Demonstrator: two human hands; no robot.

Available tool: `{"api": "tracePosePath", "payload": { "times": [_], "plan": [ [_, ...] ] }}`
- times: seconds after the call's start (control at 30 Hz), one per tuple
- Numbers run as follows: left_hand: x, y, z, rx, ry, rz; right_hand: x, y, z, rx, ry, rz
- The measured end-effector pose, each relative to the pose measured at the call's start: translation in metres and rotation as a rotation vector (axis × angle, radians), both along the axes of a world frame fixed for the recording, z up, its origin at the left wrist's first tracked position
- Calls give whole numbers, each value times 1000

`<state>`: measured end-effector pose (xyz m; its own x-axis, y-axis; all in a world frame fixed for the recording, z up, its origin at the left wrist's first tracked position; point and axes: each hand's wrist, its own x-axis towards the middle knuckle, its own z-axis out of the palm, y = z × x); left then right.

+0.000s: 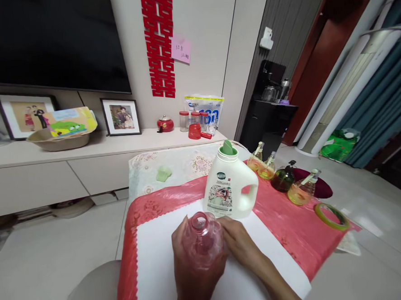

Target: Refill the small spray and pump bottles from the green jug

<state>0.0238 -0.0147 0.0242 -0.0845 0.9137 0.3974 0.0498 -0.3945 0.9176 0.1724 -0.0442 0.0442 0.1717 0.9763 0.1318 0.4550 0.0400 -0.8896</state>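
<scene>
A clear pink plastic bottle [202,242] with an uncapped neck stands between my hands, its mouth tipped up toward me. My left hand [190,268] is wrapped round its left and near side. At the bottle's right side, my right hand [240,240] grips it too, its fingertips partly hidden behind it. Just beyond the hands, a white laundry detergent jug [228,184] stands upright on the white sheet [155,252]. The jug has no cap on, and a green pouring spout [227,147] shows in its opening.
A light green cap-like piece [163,173] lies on the floral cloth. Along the right are several bottles with yellow liquid [300,193], a dark pump bottle [283,177] and a tape roll [332,216]. Behind stands a cabinet [118,143] with jars and a red funnel-like piece [195,131].
</scene>
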Motion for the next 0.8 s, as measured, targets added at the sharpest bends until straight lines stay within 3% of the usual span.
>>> {"api": "tracePosePath", "payload": {
  "times": [0.1, 0.23, 0.4, 0.53, 0.63, 0.8],
  "plan": [
    [4, -3, -9, 3, 9, -126, 6, -20, 11, 51, 167, -69],
    [16, -13, -22, -116, -67, -234, -9, -46, 22, 24, 397, 50],
    [25, -31, -28, -130, -66, -378, -36, -48, 27, 11, 481, -157],
    [23, -35, -33, -15, 22, -480, -23, -51, 36, 65, 517, -212],
    [23, -31, -38, 68, 23, -555, 6, -60, 51, 80, 395, -216],
    [21, -26, -41, 16, 63, -621, 63, -59, 97, 195, -138, -389]
  ]
}}
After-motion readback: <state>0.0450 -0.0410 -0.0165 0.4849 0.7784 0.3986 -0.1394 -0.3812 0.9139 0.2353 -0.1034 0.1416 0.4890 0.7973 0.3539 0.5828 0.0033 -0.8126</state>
